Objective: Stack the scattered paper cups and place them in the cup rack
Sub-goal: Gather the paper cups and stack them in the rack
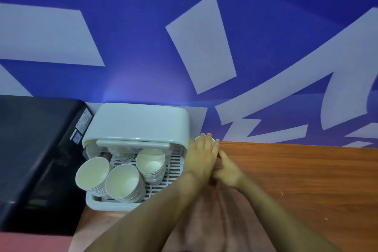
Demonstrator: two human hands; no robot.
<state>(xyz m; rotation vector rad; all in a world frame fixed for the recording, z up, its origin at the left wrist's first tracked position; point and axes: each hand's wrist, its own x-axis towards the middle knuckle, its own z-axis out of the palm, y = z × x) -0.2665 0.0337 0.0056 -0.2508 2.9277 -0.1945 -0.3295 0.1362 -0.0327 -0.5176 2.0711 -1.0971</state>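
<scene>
The cup [199, 139], on the table [306, 180] just right of the rack [173, 172], is wrapped by the left hand [201, 155], the right hand's [227, 172] grip unclear, and squeezing could crush it or knock the rack's leaning stacks [120, 182].

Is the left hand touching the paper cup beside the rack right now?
Touching. The head view shows the left hand wrapped over the paper cup, fingers curled across its rim, no gap showing.

Matt paper cups [124, 183], smooth white plastic rack [139, 122], grained wooden tabletop [306, 180].
</scene>
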